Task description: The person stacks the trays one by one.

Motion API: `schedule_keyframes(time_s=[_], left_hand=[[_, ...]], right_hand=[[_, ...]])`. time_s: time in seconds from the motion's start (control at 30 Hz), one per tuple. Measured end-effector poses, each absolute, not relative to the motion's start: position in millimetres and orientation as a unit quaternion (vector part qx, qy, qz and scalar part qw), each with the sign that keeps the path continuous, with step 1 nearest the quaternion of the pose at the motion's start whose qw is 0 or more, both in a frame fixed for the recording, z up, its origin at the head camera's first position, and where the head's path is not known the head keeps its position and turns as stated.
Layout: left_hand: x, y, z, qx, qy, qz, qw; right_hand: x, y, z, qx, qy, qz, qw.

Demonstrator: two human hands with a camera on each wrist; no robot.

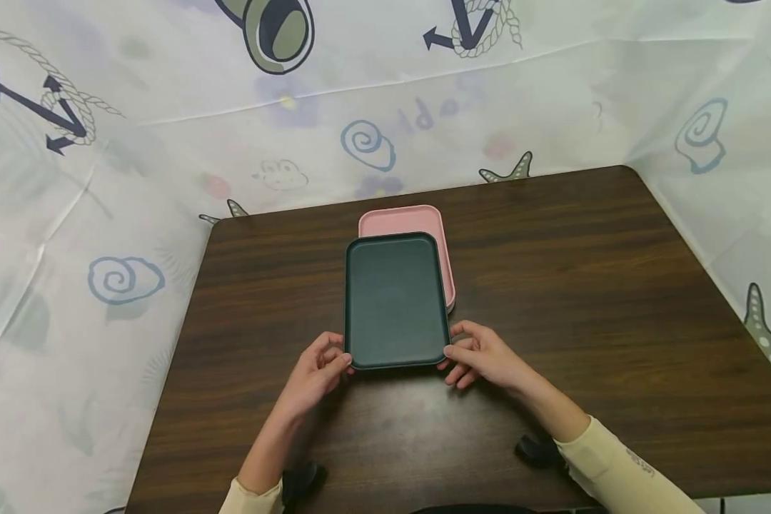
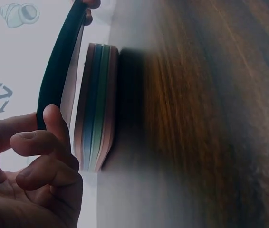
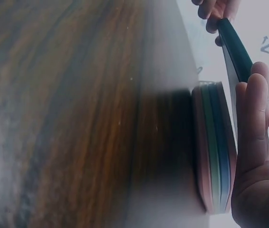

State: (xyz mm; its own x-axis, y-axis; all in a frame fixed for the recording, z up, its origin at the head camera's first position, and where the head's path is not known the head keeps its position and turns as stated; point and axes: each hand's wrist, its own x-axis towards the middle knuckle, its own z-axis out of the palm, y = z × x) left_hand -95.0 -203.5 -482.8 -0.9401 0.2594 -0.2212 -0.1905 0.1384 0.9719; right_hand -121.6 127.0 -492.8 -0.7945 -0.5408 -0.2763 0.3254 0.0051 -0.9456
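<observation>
Both hands hold a dark green rectangular tray point(image 1: 395, 300) by its two near corners. My left hand point(image 1: 318, 371) pinches the near left corner, thumb on the rim and fingers beneath. At the near right corner my right hand point(image 1: 478, 357) pinches the tray the same way. The wrist views show the green tray raised above a stack of trays, with a gap between. That stack shows pink, blue and green edges point(image 2: 96, 109). Its top pink tray point(image 1: 401, 221) peeks out behind and to the right of the green one; the rest is hidden from above.
The stack stands on a dark wood-grain table point(image 1: 585, 300). Behind and beside the table hangs a pale cloth point(image 1: 186, 164) printed with anchors, shells and starfish. Dark straps point(image 1: 540, 452) sit at the wrists below the cream sleeves point(image 1: 617, 464).
</observation>
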Motion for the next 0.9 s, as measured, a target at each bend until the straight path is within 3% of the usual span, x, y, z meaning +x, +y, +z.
schedule_keyframes(time_s=[0.6, 0.9], left_hand=[[-116.3, -189.2, -490.7, -0.004, 0.778, 0.615, 0.131], [-125.4, -181.0, -490.9, -0.008, 0.828, 0.557, 0.069]], right_hand=[[-138.3, 129.0, -501.2, -0.055, 0.644, -0.705, 0.29], [-146.0, 129.4, -500.4, -0.047, 0.652, -0.707, 0.271]])
